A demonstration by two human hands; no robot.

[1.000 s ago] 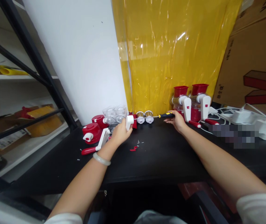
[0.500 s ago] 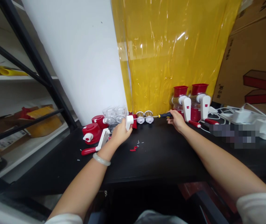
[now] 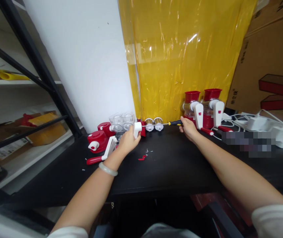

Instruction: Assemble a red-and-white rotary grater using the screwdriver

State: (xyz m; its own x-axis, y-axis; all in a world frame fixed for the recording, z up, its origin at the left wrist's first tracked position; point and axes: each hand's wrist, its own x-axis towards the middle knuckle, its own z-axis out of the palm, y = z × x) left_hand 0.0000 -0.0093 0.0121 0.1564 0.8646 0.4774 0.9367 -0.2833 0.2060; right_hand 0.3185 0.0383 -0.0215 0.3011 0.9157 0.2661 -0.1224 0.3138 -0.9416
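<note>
My left hand (image 3: 128, 140) is closed around a white plastic crank handle (image 3: 138, 127), lifted above the black table. In my right hand (image 3: 188, 128) is the dark handle of a screwdriver (image 3: 175, 123); its long shaft runs left and its tip meets the white part. Behind the shaft stand two grater drums (image 3: 153, 124) with white ends. Below, on the tabletop, lie several small screws (image 3: 146, 151) and small red pieces (image 3: 141, 158). Another white crank with a red grip (image 3: 95, 160) rests to the left of my left hand.
Red grater bases (image 3: 98, 141) and clear plastic housings (image 3: 122, 121) sit at the left on the black table (image 3: 171, 172). Two assembled rotary graters (image 3: 192, 107) stand at the back right. White cables and adapters (image 3: 258, 123) crowd the right side; a black shelf frame (image 3: 42, 71) borders the left.
My right fingers have shifted slightly on the screwdriver handle. The left hand and the white crank handle stay in place.
</note>
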